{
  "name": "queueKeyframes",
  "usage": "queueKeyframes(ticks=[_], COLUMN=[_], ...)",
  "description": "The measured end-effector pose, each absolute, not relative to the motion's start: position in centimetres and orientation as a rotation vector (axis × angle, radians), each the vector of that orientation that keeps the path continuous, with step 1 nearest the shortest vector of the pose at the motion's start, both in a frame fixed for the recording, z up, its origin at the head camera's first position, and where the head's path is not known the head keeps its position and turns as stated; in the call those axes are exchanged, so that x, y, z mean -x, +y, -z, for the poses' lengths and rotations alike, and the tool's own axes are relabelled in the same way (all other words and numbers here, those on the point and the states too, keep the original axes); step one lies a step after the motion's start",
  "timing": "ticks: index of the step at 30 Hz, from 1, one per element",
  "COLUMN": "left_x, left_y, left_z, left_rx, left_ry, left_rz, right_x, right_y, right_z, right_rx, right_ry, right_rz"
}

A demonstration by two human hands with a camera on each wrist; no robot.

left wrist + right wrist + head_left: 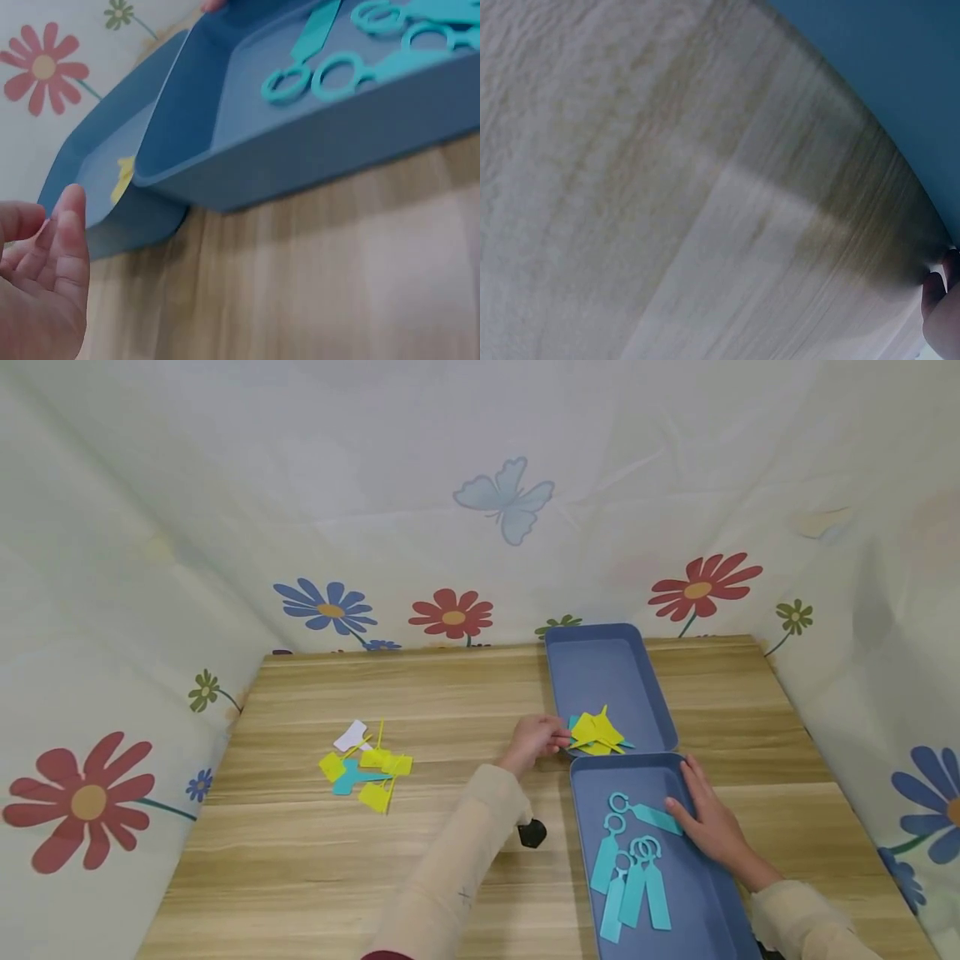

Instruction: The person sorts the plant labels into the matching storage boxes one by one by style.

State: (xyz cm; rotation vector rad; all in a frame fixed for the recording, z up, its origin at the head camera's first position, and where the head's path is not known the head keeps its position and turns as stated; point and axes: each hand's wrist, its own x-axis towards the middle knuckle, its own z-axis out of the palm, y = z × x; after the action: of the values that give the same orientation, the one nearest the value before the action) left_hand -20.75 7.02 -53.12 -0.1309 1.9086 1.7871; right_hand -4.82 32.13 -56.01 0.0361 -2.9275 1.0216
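Note:
My left hand [536, 742] is at the near left corner of the far blue tray [600, 672], beside a small pile of yellow tags [596, 731] with teal pieces under them. In the left wrist view, the left thumb and fingers [71, 247] stand apart, with nothing visible between them. My right hand [712, 818] holds the right rim of the near blue tray [585, 814], its thumb over the inside. Several teal ring-topped tags [633, 889] lie in that tray. The right wrist view catches only fingertips [934, 296] by the tray's outer wall.
On the left of the wooden table [285, 860] lies a loose group of yellow tags [375, 797], a teal tag [347, 778] and a white tag [351, 735]. A flower-printed cloth [390, 527] stands behind the table. The two trays sit end to end.

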Motion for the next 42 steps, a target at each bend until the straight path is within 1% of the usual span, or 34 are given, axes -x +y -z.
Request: queueKeyframes(ticks=[11, 20, 24, 31, 37, 42], left_x=[23.3, 24.5, 24.8, 24.8, 24.1, 23.5], left_y=[1.6, -4.3, -7.4, -13.4, -17.8, -20.1], left_z=[51.5, 50.8, 50.5, 51.3, 52.6, 53.2], left_rx=[0.197, 0.185, 0.164, 0.104, 0.236, 0.336], left_ry=[2.075, 2.293, 2.446, 2.849, 2.994, 3.025], left_rz=[-1.792, -1.702, -1.572, -1.063, -0.855, -0.745], right_x=[4.8, 4.8, 4.7, 4.8, 4.8, 4.8], right_y=[32.3, 32.2, 32.2, 32.2, 32.2, 32.2], right_z=[56.2, 56.2, 56.2, 56.3, 56.3, 56.2], right_rx=[-0.046, -0.051, -0.052, -0.045, -0.040, -0.046], right_ry=[-2.922, -2.915, -2.914, -2.919, -2.925, -2.919], right_rz=[-1.031, -1.026, -1.031, -1.025, -1.014, -1.019])
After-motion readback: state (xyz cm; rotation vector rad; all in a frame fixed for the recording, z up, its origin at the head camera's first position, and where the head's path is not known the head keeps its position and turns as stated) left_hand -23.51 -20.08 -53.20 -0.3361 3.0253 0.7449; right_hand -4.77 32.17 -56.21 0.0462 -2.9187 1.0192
